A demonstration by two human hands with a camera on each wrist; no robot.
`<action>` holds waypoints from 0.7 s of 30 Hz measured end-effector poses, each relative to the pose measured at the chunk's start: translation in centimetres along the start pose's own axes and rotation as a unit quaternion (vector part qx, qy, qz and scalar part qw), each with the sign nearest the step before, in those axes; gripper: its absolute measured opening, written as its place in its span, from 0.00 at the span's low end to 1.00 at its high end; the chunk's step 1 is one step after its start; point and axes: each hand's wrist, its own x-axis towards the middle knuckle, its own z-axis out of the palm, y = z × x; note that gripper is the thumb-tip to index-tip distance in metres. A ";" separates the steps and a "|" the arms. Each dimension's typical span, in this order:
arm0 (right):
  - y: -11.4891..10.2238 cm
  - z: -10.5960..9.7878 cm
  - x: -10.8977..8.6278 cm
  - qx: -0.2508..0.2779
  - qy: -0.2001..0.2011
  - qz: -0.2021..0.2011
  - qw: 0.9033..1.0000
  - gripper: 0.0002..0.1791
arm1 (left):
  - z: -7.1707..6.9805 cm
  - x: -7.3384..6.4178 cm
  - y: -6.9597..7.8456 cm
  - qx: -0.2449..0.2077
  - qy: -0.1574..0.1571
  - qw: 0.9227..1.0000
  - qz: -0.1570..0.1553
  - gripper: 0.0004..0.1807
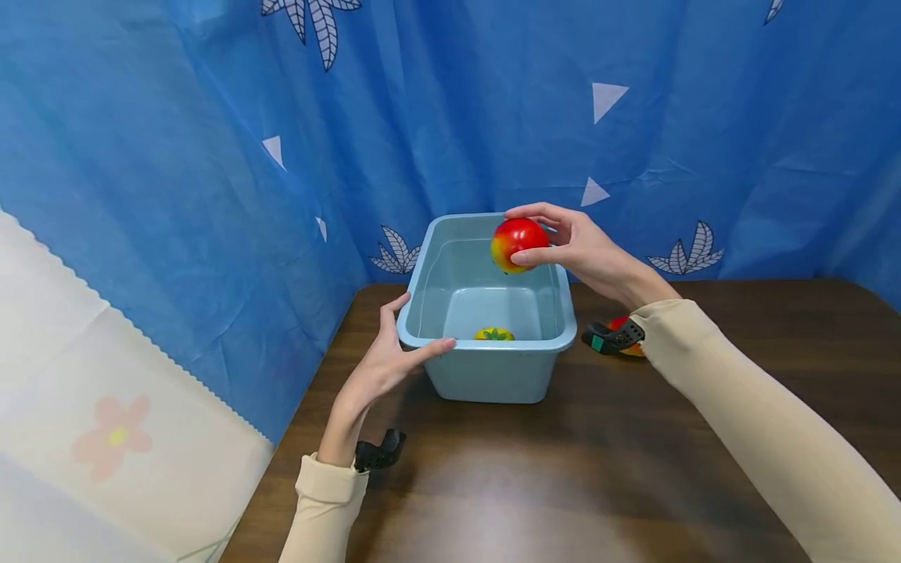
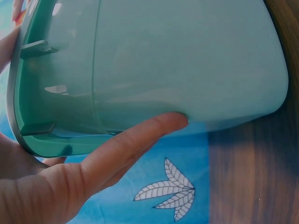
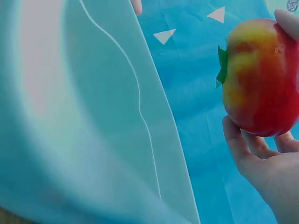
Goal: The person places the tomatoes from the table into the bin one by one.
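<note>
My right hand [image 1: 587, 254] holds a shiny red-and-yellow tomato [image 1: 517, 242] between thumb and fingers, over the far right part of a light blue plastic basin [image 1: 486, 375]. In the right wrist view, green leaves show at one end of the tomato [image 3: 261, 79]. My left hand [image 1: 383, 356] grips the basin's near left corner, its thumb along the front rim. In the left wrist view, one finger lies against the basin's outer wall [image 2: 196, 60]. Inside the basin sits a yellow fruit [image 1: 494, 334] with a green leafy top, partly hidden by the front rim.
Right of the basin, another red-and-yellow fruit [image 1: 633, 349] lies on the dark wooden table [image 1: 535, 485], largely hidden by the right wrist's black camera [image 1: 612, 338]. A blue patterned curtain [image 1: 450, 102] hangs behind, with a pale cloth [image 1: 105, 391] at left.
</note>
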 end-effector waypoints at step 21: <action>1.2 1.4 3.5 -0.003 0.011 0.000 1.000 0.32 | 0.1 0.1 0.0 0.003 -0.004 1.000 -0.006 0.59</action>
